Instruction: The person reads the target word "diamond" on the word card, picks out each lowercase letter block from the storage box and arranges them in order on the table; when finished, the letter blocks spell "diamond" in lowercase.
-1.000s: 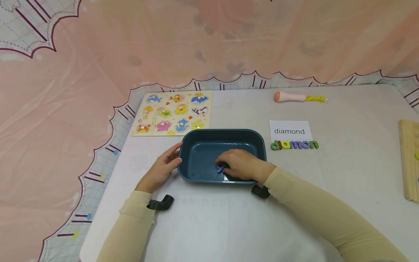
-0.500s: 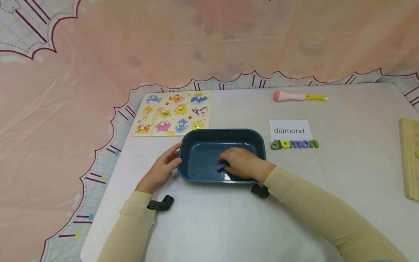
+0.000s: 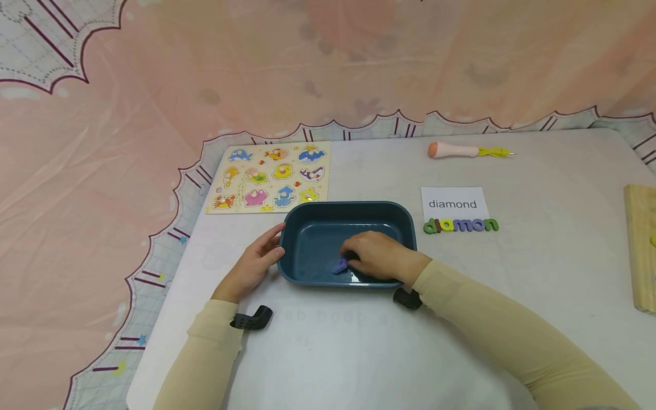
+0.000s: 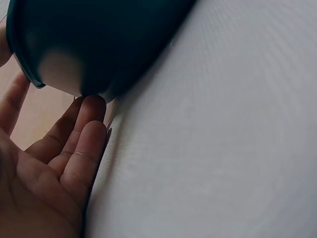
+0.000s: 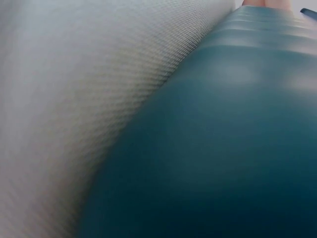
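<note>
A dark teal tray (image 3: pixel 318 250) with high walls stands mid-table in the head view. My left hand (image 3: pixel 251 265) rests against its left side, fingers fairly straight. In the left wrist view, the left hand's fingers (image 4: pixel 89 148) touch the tray's outer wall (image 4: pixel 99 44). Inside the tray, my right hand (image 3: pixel 379 255) pinches a small purple toy letter (image 3: pixel 340 266) near the bottom; its shape is partly hidden by the fingers. The right wrist view is mostly filled by the tray's outside wall (image 5: pixel 213 148).
Right of the tray lies a white card (image 3: pixel 452 196) printed "diamond", with coloured letters (image 3: pixel 461 226) reading "diamon" along its lower edge. A sea-animal puzzle board (image 3: pixel 269 177) lies back left. A pink-handled stick with yellow cord (image 3: pixel 468 150) lies behind; a wooden board (image 3: pixel 640 250) far right.
The purple letter has turned between my right fingers and now points toward the tray's lower left. My left hand and the tray have stayed put.
</note>
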A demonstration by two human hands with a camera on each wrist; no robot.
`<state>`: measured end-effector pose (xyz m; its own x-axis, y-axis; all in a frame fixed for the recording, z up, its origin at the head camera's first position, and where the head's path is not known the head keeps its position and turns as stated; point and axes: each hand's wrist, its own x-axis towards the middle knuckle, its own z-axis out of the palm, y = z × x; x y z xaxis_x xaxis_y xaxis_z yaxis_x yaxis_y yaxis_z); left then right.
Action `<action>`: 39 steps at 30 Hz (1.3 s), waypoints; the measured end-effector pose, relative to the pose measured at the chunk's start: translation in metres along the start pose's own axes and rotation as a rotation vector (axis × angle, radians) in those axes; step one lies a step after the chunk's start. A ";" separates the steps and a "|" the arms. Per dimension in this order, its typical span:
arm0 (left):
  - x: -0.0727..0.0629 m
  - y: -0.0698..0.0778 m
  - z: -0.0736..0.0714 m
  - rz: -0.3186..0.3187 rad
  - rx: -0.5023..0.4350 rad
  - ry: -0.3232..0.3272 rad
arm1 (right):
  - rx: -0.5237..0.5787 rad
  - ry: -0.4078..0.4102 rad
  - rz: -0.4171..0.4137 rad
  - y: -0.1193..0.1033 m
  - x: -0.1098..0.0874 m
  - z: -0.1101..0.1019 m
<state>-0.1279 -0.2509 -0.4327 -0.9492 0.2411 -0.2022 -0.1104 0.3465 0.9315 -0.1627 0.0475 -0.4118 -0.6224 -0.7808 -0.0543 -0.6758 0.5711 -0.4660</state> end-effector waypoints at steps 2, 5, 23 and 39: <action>0.000 0.000 0.000 -0.004 -0.004 0.001 | 0.006 -0.002 0.001 0.001 0.000 0.000; 0.001 -0.001 0.000 -0.014 -0.009 0.001 | 0.019 -0.011 -0.003 0.001 0.000 0.000; 0.001 0.000 -0.001 -0.012 -0.016 -0.006 | -0.027 -0.029 -0.107 -0.002 -0.004 0.000; 0.002 -0.001 -0.001 -0.008 -0.009 -0.004 | -0.097 0.014 -0.028 -0.001 0.000 0.000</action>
<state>-0.1300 -0.2516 -0.4335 -0.9471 0.2421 -0.2107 -0.1205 0.3404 0.9325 -0.1620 0.0469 -0.4113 -0.6079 -0.7935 -0.0301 -0.7274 0.5716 -0.3797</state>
